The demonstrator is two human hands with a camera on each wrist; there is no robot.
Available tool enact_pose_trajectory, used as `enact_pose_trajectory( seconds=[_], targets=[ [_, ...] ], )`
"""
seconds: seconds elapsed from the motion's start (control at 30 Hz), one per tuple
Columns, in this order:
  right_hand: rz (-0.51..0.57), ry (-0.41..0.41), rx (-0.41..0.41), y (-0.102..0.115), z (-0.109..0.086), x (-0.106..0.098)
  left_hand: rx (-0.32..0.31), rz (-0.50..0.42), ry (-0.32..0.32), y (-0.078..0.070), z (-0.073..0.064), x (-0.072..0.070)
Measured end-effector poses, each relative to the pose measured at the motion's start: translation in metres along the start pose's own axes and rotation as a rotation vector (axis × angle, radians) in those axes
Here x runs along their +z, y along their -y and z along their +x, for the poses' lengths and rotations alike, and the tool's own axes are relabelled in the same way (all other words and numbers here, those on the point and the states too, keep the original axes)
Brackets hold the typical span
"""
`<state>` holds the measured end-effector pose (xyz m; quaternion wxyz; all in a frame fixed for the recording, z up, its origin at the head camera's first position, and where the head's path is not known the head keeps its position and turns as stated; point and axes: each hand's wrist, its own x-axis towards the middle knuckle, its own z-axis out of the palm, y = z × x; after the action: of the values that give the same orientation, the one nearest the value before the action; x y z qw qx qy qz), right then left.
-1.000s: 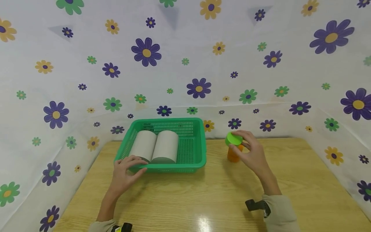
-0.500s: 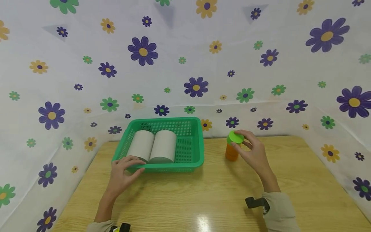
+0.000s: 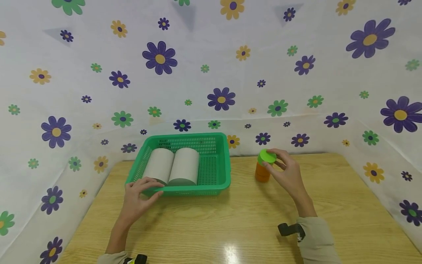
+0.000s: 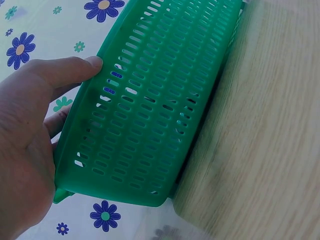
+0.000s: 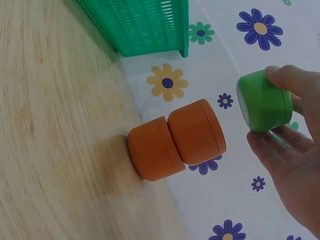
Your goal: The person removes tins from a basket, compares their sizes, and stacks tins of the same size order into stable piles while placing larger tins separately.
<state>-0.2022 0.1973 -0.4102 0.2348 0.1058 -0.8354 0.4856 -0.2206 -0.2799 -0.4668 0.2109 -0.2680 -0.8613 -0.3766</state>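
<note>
My right hand (image 3: 286, 172) pinches a small green lidded jar (image 5: 265, 101) between thumb and fingers. Two orange jars (image 5: 175, 140) of similar shape stand stacked on the table; a gap separates them from the green one in the right wrist view. From the head view, the green jar overlaps the stack's top. At the left, my left hand (image 3: 138, 198) holds the near rim of a green plastic basket (image 4: 135, 105), thumb on the outer wall and fingers over the edge. Two white cylinders (image 3: 183, 167) lie side by side inside the basket's left part.
The wooden table (image 3: 211, 223) runs back to a white cloth (image 3: 204, 47) printed with flowers, which hangs behind and at both sides. The basket stands left of the orange jars, near the table's back edge.
The green jar has shifted slightly right relative to the orange stack. My left hand stays on the basket's rim. The head view has turned a little, so the scene sits further left.
</note>
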Motion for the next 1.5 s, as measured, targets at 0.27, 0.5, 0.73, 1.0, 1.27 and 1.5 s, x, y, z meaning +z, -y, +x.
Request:
enact_pose_trajectory(
  seconds=[0.27, 0.5, 0.73, 1.0, 1.27, 1.5],
  targets=[
    [0.005, -0.023, -0.014, -0.04, 0.0, 0.007, 0.005, -0.005, -0.003, -0.002, 0.001, 0.0],
    [0.017, -0.014, 0.011, -0.056, -0.001, 0.01, 0.007, -0.001, -0.007, -0.001, 0.001, 0.0],
    [0.018, -0.015, -0.006, -0.059, -0.003, 0.013, 0.011, 0.009, -0.013, 0.001, -0.001, 0.0],
    [0.022, -0.008, 0.015, -0.062, -0.004, 0.014, 0.002, 0.007, -0.003, 0.001, 0.0, 0.002],
    [-0.002, -0.023, -0.011, -0.061, -0.002, 0.018, 0.006, 0.008, 0.003, 0.001, 0.001, 0.001],
    [-0.009, -0.021, -0.001, -0.065, -0.001, 0.018, 0.013, 0.007, 0.005, 0.002, 0.001, 0.0]
  ],
)
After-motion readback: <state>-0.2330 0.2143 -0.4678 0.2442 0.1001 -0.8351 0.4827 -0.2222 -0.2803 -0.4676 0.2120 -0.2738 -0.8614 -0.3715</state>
